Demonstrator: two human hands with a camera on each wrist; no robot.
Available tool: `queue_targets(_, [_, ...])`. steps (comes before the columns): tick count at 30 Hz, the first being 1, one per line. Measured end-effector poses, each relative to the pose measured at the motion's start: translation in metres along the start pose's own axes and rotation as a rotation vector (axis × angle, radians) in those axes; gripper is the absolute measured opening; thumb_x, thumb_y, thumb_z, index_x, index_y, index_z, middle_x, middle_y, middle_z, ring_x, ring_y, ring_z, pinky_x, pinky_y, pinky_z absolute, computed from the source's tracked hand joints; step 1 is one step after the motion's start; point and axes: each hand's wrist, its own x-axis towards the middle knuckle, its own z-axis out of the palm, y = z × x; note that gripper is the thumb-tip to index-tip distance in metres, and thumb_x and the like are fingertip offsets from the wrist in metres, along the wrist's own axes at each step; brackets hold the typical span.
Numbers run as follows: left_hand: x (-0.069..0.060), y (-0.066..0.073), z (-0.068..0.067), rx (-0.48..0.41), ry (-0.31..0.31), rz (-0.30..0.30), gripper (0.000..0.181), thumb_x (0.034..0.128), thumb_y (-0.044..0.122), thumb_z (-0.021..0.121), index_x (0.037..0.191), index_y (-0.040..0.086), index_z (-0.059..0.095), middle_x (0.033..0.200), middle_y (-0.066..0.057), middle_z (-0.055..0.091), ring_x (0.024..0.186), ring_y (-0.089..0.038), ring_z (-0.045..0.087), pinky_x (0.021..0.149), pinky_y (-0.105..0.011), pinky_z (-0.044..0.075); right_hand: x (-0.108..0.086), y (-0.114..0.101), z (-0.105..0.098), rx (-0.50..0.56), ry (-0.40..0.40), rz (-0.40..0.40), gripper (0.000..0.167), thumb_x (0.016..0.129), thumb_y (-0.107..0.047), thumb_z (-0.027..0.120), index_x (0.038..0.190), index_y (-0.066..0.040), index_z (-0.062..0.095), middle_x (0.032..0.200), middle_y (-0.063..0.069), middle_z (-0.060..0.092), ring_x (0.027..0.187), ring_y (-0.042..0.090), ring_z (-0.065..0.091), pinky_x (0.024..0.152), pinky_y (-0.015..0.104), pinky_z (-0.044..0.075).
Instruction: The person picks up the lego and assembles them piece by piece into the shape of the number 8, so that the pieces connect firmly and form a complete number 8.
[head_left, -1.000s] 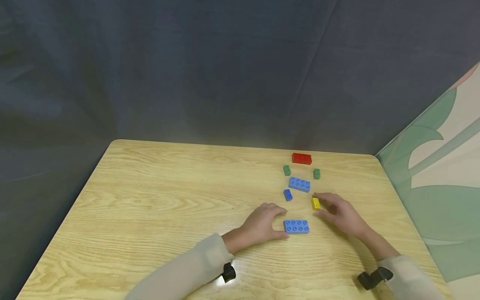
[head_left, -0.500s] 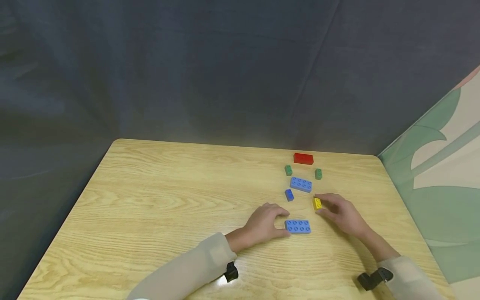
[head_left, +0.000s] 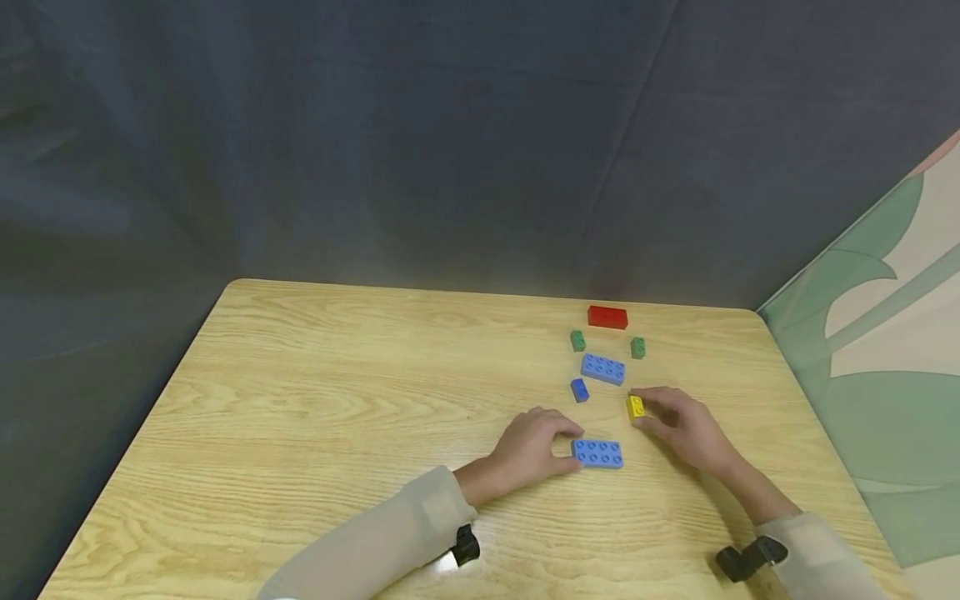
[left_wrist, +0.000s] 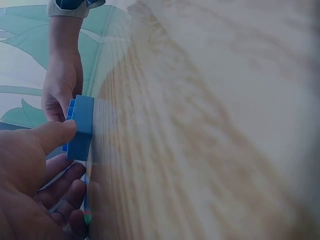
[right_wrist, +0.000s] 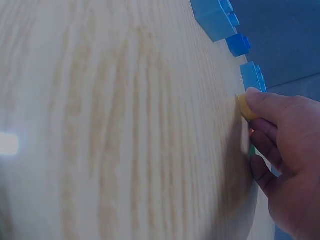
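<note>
In the head view, my left hand [head_left: 531,446] curves loosely around the left end of a large light-blue building brick [head_left: 597,454]. Its thumb lies at the brick's near left corner; the index fingertip looks slightly apart from the far side. The left wrist view has the thumb over the studded side of that blue brick [left_wrist: 82,127], the other fingers relaxed below. My right hand [head_left: 688,429] pinches a small yellow brick [head_left: 636,407] between thumb and index finger. In the right wrist view the thumb covers part of the yellow brick [right_wrist: 245,107].
Beyond the hands lie a small blue brick [head_left: 580,390], another large blue brick [head_left: 603,369], two small green bricks [head_left: 577,340] and a red brick [head_left: 607,317] near the far edge. The wooden table [head_left: 337,375] meets a dark curtain [head_left: 450,167] behind and a patterned wall [head_left: 885,417] at right.
</note>
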Motion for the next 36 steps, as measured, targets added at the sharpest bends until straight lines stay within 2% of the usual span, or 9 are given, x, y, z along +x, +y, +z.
queue_targets(7, [0.000, 0.002, -0.001, -0.008, -0.013, -0.024, 0.033, 0.0866, 0.033, 0.083, 0.117, 0.021, 0.076, 0.112, 0.015, 0.072, 0.105, -0.002, 0.062, 0.098, -0.024, 0.045, 0.000, 0.000, -0.001, -0.004, 0.001, 0.008, 0.041, 0.089, -0.002, 0.076, 0.129, -0.002, 0.067, 0.128, 0.021, 0.066, 0.120, 0.044, 0.060, 0.098, 0.059, 0.049])
queue_targets(11, [0.001, 0.003, -0.001, -0.003, -0.007, -0.027, 0.033, 0.0855, 0.034, 0.084, 0.115, 0.022, 0.077, 0.109, 0.015, 0.073, 0.098, -0.001, 0.060, 0.089, -0.021, 0.045, -0.001, 0.001, -0.003, -0.013, 0.008, 0.002, 0.040, 0.088, -0.004, 0.078, 0.127, -0.002, 0.068, 0.126, 0.020, 0.068, 0.115, 0.041, 0.063, 0.093, 0.057, 0.053])
queue_targets(15, [0.001, 0.003, -0.001, 0.004, -0.004, -0.028, 0.032, 0.0847, 0.034, 0.084, 0.113, 0.022, 0.077, 0.106, 0.016, 0.072, 0.092, 0.000, 0.059, 0.085, -0.020, 0.045, -0.005, -0.001, -0.006, -0.022, 0.007, 0.001, 0.040, 0.088, -0.003, 0.078, 0.127, -0.004, 0.069, 0.123, 0.017, 0.069, 0.105, 0.033, 0.066, 0.083, 0.040, 0.057])
queue_targets(18, [0.001, 0.003, -0.001, 0.000, -0.004, -0.030, 0.032, 0.0843, 0.034, 0.085, 0.112, 0.022, 0.077, 0.105, 0.016, 0.072, 0.090, 0.000, 0.057, 0.083, -0.019, 0.044, -0.008, -0.004, -0.008, -0.019, 0.012, -0.010, 0.040, 0.086, -0.002, 0.079, 0.125, -0.006, 0.070, 0.119, 0.012, 0.070, 0.094, 0.021, 0.061, 0.074, 0.027, 0.052])
queue_targets(20, [0.001, 0.002, -0.001, -0.006, -0.005, -0.032, 0.031, 0.0840, 0.034, 0.085, 0.112, 0.022, 0.077, 0.104, 0.016, 0.072, 0.089, 0.000, 0.057, 0.082, -0.019, 0.044, -0.011, -0.009, -0.009, -0.016, 0.024, -0.031, 0.040, 0.084, -0.002, 0.081, 0.123, -0.008, 0.071, 0.116, 0.009, 0.071, 0.088, 0.016, 0.057, 0.071, 0.024, 0.049])
queue_targets(30, [0.001, 0.001, -0.001, -0.011, -0.001, -0.032, 0.031, 0.0837, 0.033, 0.085, 0.111, 0.021, 0.077, 0.101, 0.016, 0.071, 0.087, 0.000, 0.056, 0.080, -0.018, 0.044, -0.021, -0.028, -0.006, 0.068, 0.040, -0.190, 0.042, 0.078, 0.002, 0.085, 0.117, -0.008, 0.073, 0.109, 0.005, 0.072, 0.082, 0.014, 0.056, 0.066, 0.024, 0.049])
queue_targets(36, [0.001, 0.000, 0.000, -0.021, 0.004, -0.027, 0.031, 0.0838, 0.034, 0.085, 0.111, 0.021, 0.077, 0.101, 0.016, 0.071, 0.088, 0.000, 0.056, 0.080, -0.018, 0.044, -0.025, -0.033, -0.001, 0.094, -0.024, -0.139, 0.041, 0.081, -0.003, 0.084, 0.119, -0.012, 0.072, 0.112, 0.000, 0.071, 0.082, 0.013, 0.056, 0.067, 0.024, 0.048])
